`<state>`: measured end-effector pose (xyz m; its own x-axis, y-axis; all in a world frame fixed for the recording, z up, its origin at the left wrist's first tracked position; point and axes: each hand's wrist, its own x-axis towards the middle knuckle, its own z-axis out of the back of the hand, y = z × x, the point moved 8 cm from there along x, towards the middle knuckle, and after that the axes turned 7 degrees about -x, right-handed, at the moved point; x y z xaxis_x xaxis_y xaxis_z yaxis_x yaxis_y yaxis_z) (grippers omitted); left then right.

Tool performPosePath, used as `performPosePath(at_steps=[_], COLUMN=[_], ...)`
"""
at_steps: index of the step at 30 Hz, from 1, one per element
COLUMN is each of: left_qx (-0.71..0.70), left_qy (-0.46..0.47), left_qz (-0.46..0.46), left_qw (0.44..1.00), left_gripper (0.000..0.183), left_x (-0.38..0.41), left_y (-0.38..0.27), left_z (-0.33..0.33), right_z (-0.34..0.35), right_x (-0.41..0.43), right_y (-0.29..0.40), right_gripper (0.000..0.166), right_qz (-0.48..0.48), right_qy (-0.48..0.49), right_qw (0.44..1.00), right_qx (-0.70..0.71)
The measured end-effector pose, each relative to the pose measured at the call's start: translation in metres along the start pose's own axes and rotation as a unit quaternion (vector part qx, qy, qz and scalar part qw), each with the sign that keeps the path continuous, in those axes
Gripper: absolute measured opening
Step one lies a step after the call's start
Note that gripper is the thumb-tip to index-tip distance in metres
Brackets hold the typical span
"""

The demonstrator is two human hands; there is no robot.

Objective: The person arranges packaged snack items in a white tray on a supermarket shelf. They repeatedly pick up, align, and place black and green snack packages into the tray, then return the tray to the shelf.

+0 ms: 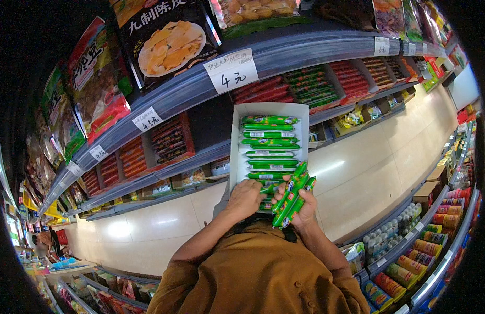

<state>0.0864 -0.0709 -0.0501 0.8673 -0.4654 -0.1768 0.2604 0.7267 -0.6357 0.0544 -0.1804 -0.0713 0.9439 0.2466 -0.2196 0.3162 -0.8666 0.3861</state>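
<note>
An open white cardboard box [304, 145] lies before my body, its far end by the shelf edge. Green-wrapped sausage sticks [270, 162] lie crosswise in it in a stacked row. My left hand [245, 198] reaches over the box's near left side, its fingertips down among the near sticks; whether they grip one is hidden. In my right hand [303, 204], at the box's near right corner, is a small bunch of green-wrapped sausage sticks [291, 198], held slanting between thumb and fingers.
Ahead runs a shelf edge [179, 90] with price tags and bagged snacks above. Boxes of red and green sticks [311, 86] fill the tier below. Another shelf with canisters [413, 263] stands at right. Tiled floor [360, 172] shows between. A person [46, 241] is far left.
</note>
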Motion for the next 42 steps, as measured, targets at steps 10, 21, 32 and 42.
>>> performPosePath(at_steps=[10, 21, 32, 42], left_qx=[-0.315, -0.079, -0.180, 0.105], left_qy=[-0.075, -0.037, -0.158, -0.183], left_qz=[0.082, -0.112, -0.089, -0.138], left_qw=[0.943, 0.990, 0.967, 0.968], left_gripper=[0.026, 0.041, 0.024, 0.048], left_x=[-0.017, -0.026, -0.001, 0.092], left_y=[-0.007, -0.075, -0.039, -0.015], left_z=[0.033, 0.005, 0.045, 0.050], right_z=[0.005, 0.009, 0.006, 0.005], right_x=[0.004, 0.005, 0.004, 0.005], right_y=[-0.003, -0.004, -0.002, -0.003], right_gripper=[0.047, 0.055, 0.055, 0.054], right_qz=[-0.002, 0.034, 0.003, -0.006], right_qy=[-0.025, -0.012, -0.019, -0.034], right_qw=[1.000, 0.999, 1.000, 0.999], right_qx=[-0.005, -0.004, 0.009, -0.001])
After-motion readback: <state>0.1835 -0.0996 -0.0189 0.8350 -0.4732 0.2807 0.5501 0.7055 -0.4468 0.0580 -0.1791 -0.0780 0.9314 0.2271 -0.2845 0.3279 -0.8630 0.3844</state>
